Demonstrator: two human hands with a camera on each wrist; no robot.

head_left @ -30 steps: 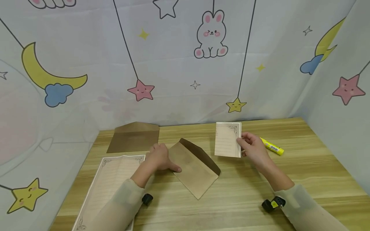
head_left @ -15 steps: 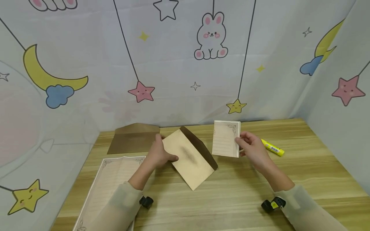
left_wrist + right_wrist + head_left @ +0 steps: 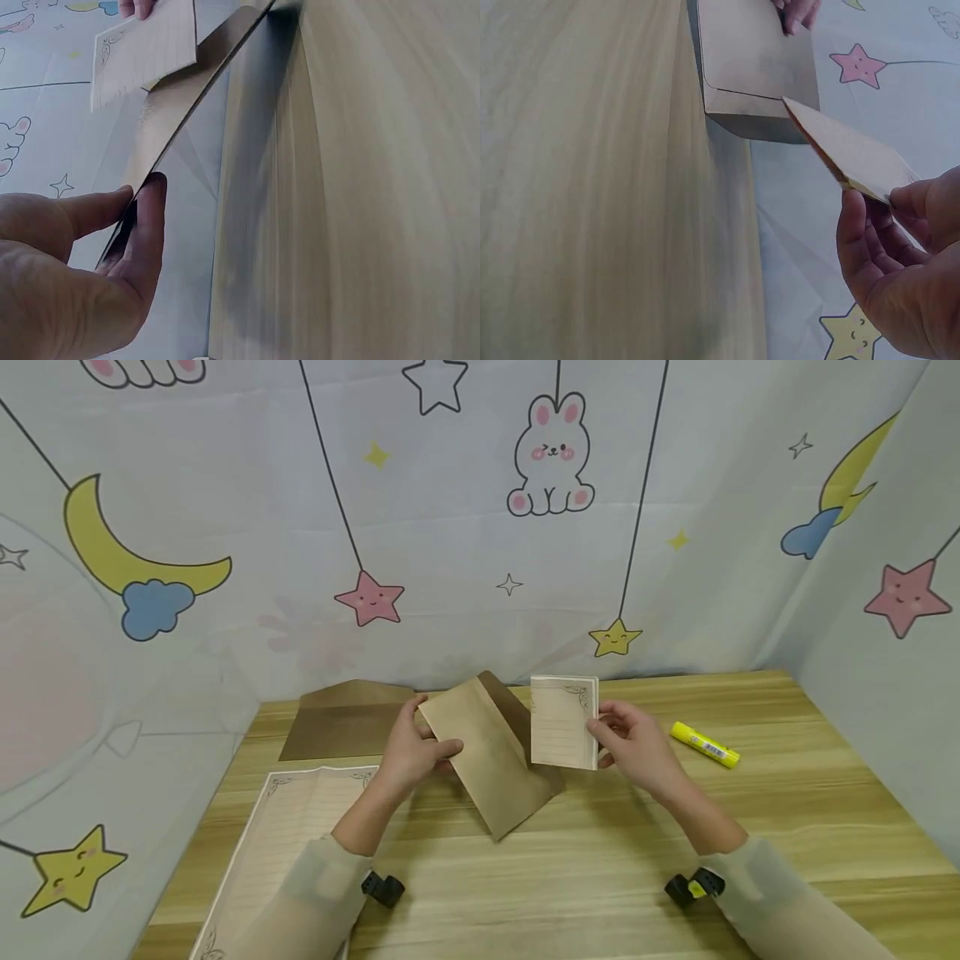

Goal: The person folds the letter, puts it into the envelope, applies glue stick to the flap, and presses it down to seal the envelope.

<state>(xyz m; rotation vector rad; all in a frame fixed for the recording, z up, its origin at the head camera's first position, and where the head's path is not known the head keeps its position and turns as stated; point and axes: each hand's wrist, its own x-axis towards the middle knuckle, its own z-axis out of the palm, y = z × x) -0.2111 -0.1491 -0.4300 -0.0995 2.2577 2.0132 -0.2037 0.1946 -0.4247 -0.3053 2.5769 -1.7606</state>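
Observation:
My left hand (image 3: 414,750) pinches the left corner of a brown paper envelope (image 3: 480,752), thumb in front and fingers behind. The envelope is tilted, its flap (image 3: 507,706) unfolded toward the upper right. In the left wrist view the envelope (image 3: 169,120) stands edge-on above the wood. A folded sheet of lined letter paper (image 3: 564,722) with a scroll corner is pinched by its right edge in my right hand (image 3: 636,745). In the head view that folded paper overlaps the envelope's flap. In the right wrist view the folded paper's (image 3: 855,154) near corner is right at the flap's edge.
A second brown envelope (image 3: 345,727) lies at the back left of the wooden table (image 3: 600,877). Lined letter paper (image 3: 288,827) lies at the left, partly under my left arm. A yellow glue stick (image 3: 705,744) lies at the right. A printed curtain (image 3: 450,518) hangs behind.
My left hand has lifted the envelope off the table and tilted it, its flap side turning toward the folded paper. My right hand has moved left with the folded paper, up to the flap.

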